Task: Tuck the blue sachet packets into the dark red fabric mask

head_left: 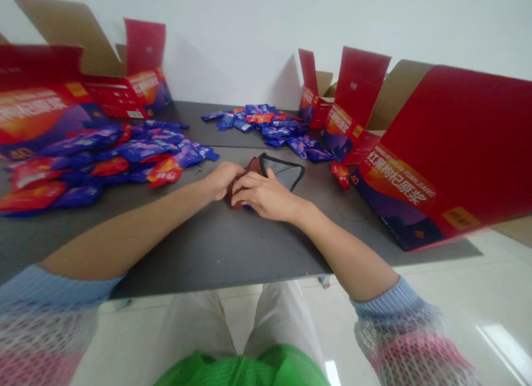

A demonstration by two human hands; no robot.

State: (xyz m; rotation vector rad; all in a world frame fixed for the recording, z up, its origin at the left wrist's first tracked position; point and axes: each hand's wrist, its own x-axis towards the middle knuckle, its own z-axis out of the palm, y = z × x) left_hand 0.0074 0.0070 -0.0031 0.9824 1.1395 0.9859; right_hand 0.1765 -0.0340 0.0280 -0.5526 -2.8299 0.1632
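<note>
Both my hands meet at the middle of the dark grey table [216, 247]. My left hand [222, 178] is curled, its fingers closed on the near end of a small dark red pouch [254, 164]. My right hand [261, 195] lies over the pouch with fingers pressed together on it. A grey mesh flap with a black edge [286, 171] sticks out past my right hand. Most of the pouch is hidden under my fingers.
A heap of blue and red sachets [103, 156] lies at the left, another heap [274, 128] at the back. One red sachet [341, 174] lies alone at the right. Open red cartons stand at the left [45, 109], back right [344, 114] and near right [444, 164].
</note>
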